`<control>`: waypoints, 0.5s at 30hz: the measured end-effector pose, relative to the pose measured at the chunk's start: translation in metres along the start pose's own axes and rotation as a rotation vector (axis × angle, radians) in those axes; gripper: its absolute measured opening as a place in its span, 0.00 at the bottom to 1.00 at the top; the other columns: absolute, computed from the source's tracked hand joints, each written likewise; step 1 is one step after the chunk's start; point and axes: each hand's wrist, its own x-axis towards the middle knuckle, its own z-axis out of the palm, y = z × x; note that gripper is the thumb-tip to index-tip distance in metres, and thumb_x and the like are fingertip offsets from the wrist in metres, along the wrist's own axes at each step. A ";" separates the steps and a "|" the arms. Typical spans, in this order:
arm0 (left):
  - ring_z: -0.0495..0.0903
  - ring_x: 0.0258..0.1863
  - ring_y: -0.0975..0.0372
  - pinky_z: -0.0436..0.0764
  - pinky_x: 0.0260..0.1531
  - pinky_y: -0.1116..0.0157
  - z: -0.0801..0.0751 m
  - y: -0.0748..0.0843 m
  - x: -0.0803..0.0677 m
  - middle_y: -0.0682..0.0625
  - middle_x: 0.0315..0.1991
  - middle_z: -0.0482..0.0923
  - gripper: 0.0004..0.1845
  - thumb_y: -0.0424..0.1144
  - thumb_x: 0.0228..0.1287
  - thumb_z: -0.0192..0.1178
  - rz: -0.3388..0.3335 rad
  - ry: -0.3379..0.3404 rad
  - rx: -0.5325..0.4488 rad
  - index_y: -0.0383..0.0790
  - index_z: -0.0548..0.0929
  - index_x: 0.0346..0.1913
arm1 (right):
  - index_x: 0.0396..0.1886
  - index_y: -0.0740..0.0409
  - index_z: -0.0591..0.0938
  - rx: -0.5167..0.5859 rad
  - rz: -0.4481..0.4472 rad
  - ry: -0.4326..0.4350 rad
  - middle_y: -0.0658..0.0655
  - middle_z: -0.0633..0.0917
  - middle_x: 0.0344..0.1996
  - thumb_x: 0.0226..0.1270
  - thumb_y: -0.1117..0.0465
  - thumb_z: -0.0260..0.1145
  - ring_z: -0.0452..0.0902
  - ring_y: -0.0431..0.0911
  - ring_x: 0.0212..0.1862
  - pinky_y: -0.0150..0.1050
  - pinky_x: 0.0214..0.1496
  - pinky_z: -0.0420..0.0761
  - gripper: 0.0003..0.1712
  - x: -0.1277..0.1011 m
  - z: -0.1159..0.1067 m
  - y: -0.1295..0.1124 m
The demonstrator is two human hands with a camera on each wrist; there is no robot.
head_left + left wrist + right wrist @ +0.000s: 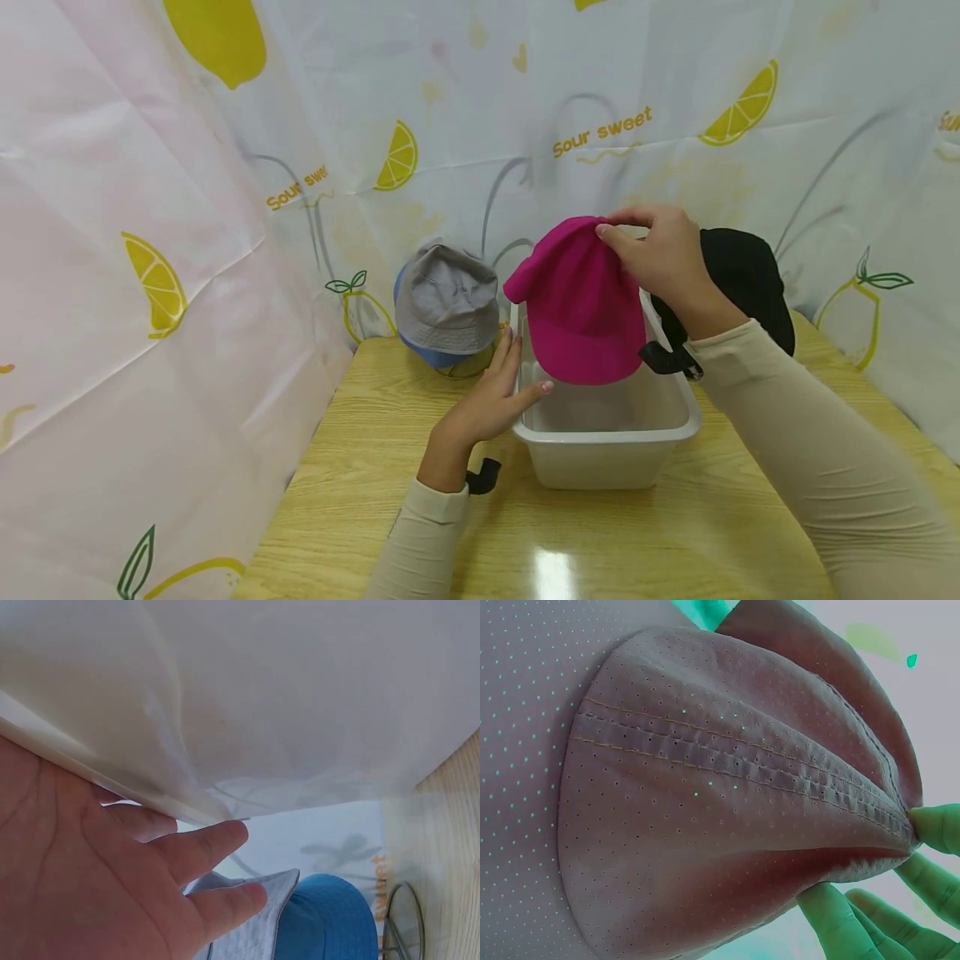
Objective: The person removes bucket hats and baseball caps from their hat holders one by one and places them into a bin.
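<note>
While right hand (663, 250) pinches pink cap (581, 308), left hand (495, 400) (fingers spread) touches bin (607, 437).

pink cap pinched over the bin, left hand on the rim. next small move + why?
Probably lower the pink cap straight into the white bin. The right hand pinches its crown right above the opening, the bin looks empty, and the left hand steadies the rim.
</note>
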 end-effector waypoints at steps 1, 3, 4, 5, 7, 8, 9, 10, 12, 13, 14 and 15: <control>0.30 0.84 0.53 0.48 0.78 0.40 0.000 0.000 0.000 0.58 0.84 0.17 0.55 0.74 0.69 0.48 0.002 0.003 -0.002 0.52 0.33 0.84 | 0.56 0.51 0.88 -0.003 0.006 -0.006 0.61 0.90 0.45 0.71 0.42 0.67 0.89 0.43 0.31 0.30 0.30 0.84 0.24 0.000 0.001 0.002; 0.30 0.84 0.53 0.46 0.78 0.38 0.000 0.000 0.000 0.60 0.83 0.17 0.56 0.74 0.68 0.49 0.001 0.008 -0.005 0.54 0.32 0.84 | 0.56 0.51 0.88 -0.021 0.012 -0.013 0.61 0.90 0.44 0.71 0.42 0.67 0.88 0.42 0.29 0.30 0.30 0.83 0.24 -0.001 0.003 0.007; 0.30 0.84 0.52 0.45 0.78 0.37 0.000 0.001 0.001 0.61 0.83 0.17 0.56 0.74 0.67 0.50 0.001 0.011 -0.006 0.56 0.31 0.84 | 0.56 0.51 0.89 -0.033 0.010 -0.013 0.61 0.90 0.44 0.71 0.42 0.67 0.88 0.41 0.28 0.29 0.30 0.83 0.24 -0.001 0.004 0.009; 0.30 0.84 0.52 0.44 0.78 0.37 0.000 0.001 0.001 0.62 0.83 0.17 0.56 0.75 0.67 0.50 0.001 0.013 -0.003 0.57 0.30 0.83 | 0.55 0.52 0.89 -0.044 0.005 -0.013 0.60 0.90 0.44 0.71 0.42 0.66 0.88 0.41 0.28 0.29 0.30 0.82 0.23 -0.001 0.005 0.012; 0.31 0.84 0.52 0.42 0.77 0.36 0.001 0.001 0.001 0.61 0.84 0.18 0.56 0.75 0.67 0.50 -0.001 0.014 0.002 0.59 0.29 0.83 | 0.54 0.52 0.89 -0.070 -0.007 -0.008 0.60 0.90 0.45 0.72 0.43 0.66 0.88 0.42 0.29 0.28 0.31 0.81 0.23 -0.001 0.007 0.017; 0.31 0.84 0.52 0.42 0.77 0.36 0.001 0.001 0.001 0.60 0.84 0.19 0.56 0.75 0.67 0.50 -0.002 0.013 0.007 0.59 0.29 0.83 | 0.54 0.53 0.89 -0.078 -0.011 -0.007 0.60 0.90 0.46 0.72 0.43 0.66 0.88 0.44 0.29 0.29 0.31 0.81 0.22 -0.001 0.008 0.019; 0.32 0.84 0.52 0.42 0.78 0.36 0.001 0.001 0.000 0.58 0.84 0.20 0.56 0.75 0.67 0.50 -0.001 0.012 0.011 0.59 0.29 0.83 | 0.53 0.53 0.89 -0.094 -0.019 -0.003 0.59 0.90 0.46 0.72 0.44 0.66 0.88 0.45 0.32 0.29 0.32 0.81 0.22 -0.001 0.008 0.021; 0.32 0.84 0.52 0.42 0.78 0.36 0.000 0.002 0.000 0.58 0.85 0.20 0.56 0.75 0.67 0.50 -0.002 0.011 0.015 0.58 0.29 0.83 | 0.53 0.53 0.90 -0.107 -0.022 -0.002 0.59 0.90 0.47 0.72 0.44 0.66 0.87 0.47 0.34 0.30 0.33 0.81 0.22 -0.001 0.009 0.023; 0.32 0.84 0.54 0.43 0.78 0.37 0.000 0.002 0.000 0.57 0.85 0.21 0.56 0.74 0.67 0.51 -0.003 0.008 0.022 0.57 0.30 0.83 | 0.53 0.53 0.89 -0.131 -0.023 -0.007 0.60 0.90 0.48 0.72 0.45 0.66 0.85 0.51 0.41 0.34 0.36 0.80 0.21 -0.001 0.010 0.027; 0.32 0.84 0.55 0.43 0.78 0.37 0.000 0.002 0.000 0.56 0.85 0.21 0.56 0.72 0.68 0.51 0.001 0.006 0.025 0.55 0.31 0.84 | 0.53 0.53 0.89 -0.146 -0.019 -0.013 0.59 0.90 0.49 0.73 0.45 0.66 0.84 0.52 0.43 0.36 0.37 0.80 0.21 -0.001 0.011 0.029; 0.32 0.84 0.56 0.43 0.78 0.37 -0.001 0.001 0.000 0.55 0.85 0.21 0.55 0.70 0.69 0.51 0.007 0.004 0.027 0.53 0.31 0.84 | 0.53 0.53 0.89 -0.158 -0.017 -0.019 0.60 0.89 0.50 0.73 0.45 0.65 0.82 0.53 0.46 0.38 0.38 0.80 0.21 -0.001 0.011 0.030; 0.31 0.84 0.56 0.43 0.78 0.37 -0.001 0.001 0.000 0.54 0.85 0.21 0.54 0.66 0.70 0.52 0.016 0.004 0.031 0.51 0.32 0.84 | 0.53 0.53 0.89 -0.175 -0.015 -0.027 0.60 0.89 0.50 0.73 0.45 0.65 0.80 0.54 0.47 0.41 0.38 0.79 0.21 -0.001 0.012 0.033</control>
